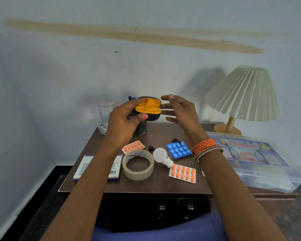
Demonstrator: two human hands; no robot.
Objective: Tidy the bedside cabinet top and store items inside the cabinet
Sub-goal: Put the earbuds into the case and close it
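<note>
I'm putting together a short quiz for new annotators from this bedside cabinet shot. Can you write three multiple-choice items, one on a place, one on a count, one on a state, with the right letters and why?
1. Where does the roll of tape lie?
A. Between the white box and the light bulb
B. Inside the first aid box
C. Under the lamp

2. How many blister packs of orange pills are on the cabinet top?
A. One
B. Two
C. Four

3. What state is the earbud case in?
A. Shut, on the cabinet
B. Open, held in the left hand
C. Open, held in the right hand

Answers:
1 A, the tape sits right of the box and left of the bulb.
2 B, one orange pack lies behind the tape, another orange pack in front of the bulb; the third pack is blue.
3 B, its orange inside shows and the left fingers curl round it, while the right hand stays open beside it.
</note>
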